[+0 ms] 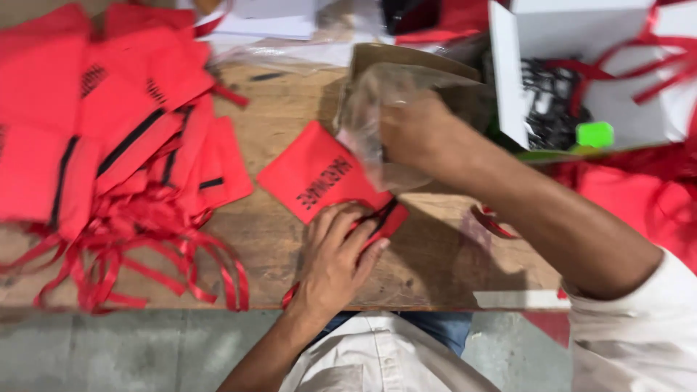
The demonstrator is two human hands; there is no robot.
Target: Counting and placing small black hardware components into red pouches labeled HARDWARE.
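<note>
pouch pile [109, 138] left of box [581, 80]

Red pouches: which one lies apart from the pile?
The red pouch under the left hand, alone mid-table; the others are heaped in the pile at the table's left.

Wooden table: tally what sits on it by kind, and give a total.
Flat red pouch under the left hand: 1
Heap of red pouches with ribbons: 1
Clear plastic bag in the right hand: 1
White box: 1
Cardboard box: 1
Total: 5
</note>
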